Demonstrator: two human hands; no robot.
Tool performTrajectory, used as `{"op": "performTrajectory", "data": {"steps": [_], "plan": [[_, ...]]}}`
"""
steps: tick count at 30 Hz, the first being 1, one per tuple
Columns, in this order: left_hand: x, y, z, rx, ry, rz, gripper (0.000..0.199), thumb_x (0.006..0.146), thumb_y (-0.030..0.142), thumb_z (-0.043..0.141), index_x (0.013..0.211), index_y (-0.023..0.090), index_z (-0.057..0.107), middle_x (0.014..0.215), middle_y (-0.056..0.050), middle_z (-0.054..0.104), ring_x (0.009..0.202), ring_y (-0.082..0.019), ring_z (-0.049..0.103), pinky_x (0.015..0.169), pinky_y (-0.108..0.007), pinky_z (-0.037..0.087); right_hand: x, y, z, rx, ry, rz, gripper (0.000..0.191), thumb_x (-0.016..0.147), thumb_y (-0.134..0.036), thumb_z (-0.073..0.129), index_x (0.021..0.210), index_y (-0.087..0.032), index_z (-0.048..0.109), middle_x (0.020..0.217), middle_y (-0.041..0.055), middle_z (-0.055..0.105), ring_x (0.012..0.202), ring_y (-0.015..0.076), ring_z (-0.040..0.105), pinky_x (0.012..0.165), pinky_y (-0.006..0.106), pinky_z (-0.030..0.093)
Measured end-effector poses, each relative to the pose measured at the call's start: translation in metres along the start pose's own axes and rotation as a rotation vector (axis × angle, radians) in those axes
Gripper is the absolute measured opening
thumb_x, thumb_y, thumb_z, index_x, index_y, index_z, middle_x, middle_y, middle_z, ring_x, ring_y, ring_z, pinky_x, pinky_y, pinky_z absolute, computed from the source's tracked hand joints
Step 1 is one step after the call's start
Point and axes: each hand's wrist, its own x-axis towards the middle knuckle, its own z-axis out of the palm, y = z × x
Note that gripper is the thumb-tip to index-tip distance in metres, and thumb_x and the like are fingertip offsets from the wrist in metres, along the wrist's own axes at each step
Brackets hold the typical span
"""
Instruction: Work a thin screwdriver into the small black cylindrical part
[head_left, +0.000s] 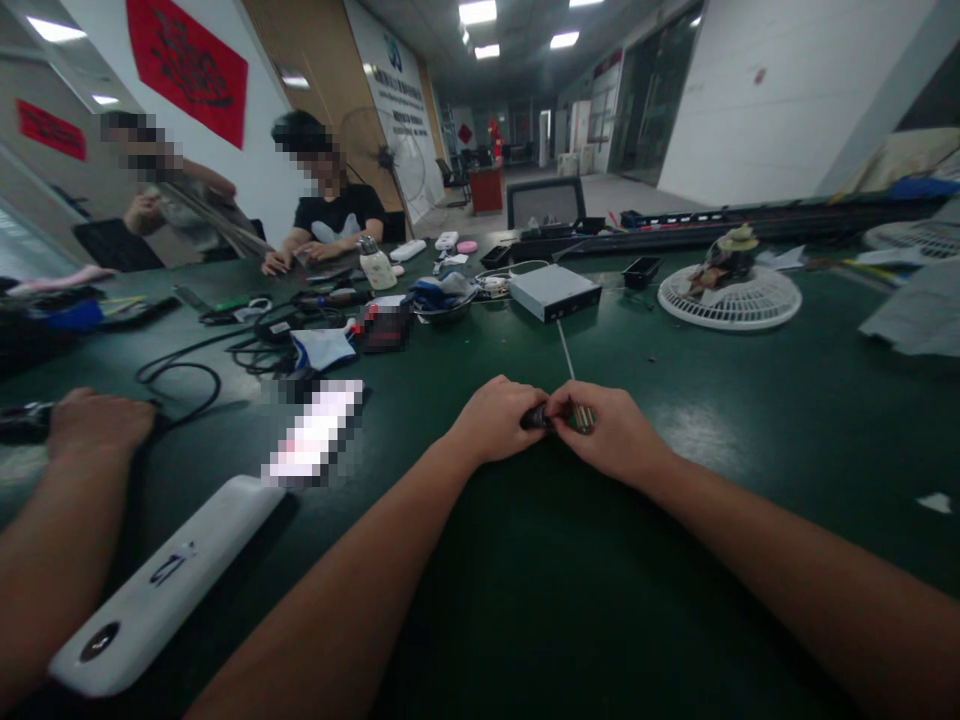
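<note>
The green table (750, 570) gives passage right of the right hand (611, 432); left of the left hand (495, 420), a phone (315, 435) and white bar (165, 580) obstruct; ahead, a rod (565, 350) and silver box (555, 292).

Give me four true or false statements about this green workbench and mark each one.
1. The left hand and right hand together grip a small dark cylinder with a metal end. True.
2. A long white plastic bar lies under the right hand. False: it lies far left of both hands.
3. A flat silver metal box sits on a round white fan guard. False: it sits apart, on the dark green table.
4. A person in a black T-shirt sits across the table. True.
</note>
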Motion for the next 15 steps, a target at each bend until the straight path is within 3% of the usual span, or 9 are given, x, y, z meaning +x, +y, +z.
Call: {"op": "performTrajectory", "data": {"steps": [7,15], "plan": [[-0.0003,0.0014,-0.0009,0.018,0.02,-0.046,0.022,0.089,0.034,0.061,0.105,0.02,0.066,0.094,-0.005,0.073,0.089,-0.023,0.067,0.084,-0.038,0.045,0.0002,-0.001,-0.0019,-0.011,0.009,0.016,0.009,0.087,-0.016,0.067,0.089,-0.024,0.064,0.088,0.0009,0.072,0.079,0.0191,0.068,0.075,0.033,0.051],[0.0,0.0001,-0.0001,0.031,0.014,-0.035,0.024,0.091,0.039,0.062,0.104,0.019,0.066,0.094,-0.004,0.073,0.087,-0.022,0.067,0.082,-0.038,0.045,0.001,0.0039,-0.0001,0.004,0.03,0.105,0.011,0.085,-0.015,0.07,0.086,-0.023,0.064,0.083,-0.0001,0.07,0.074,0.0181,0.066,0.07,0.032,0.049]]}}
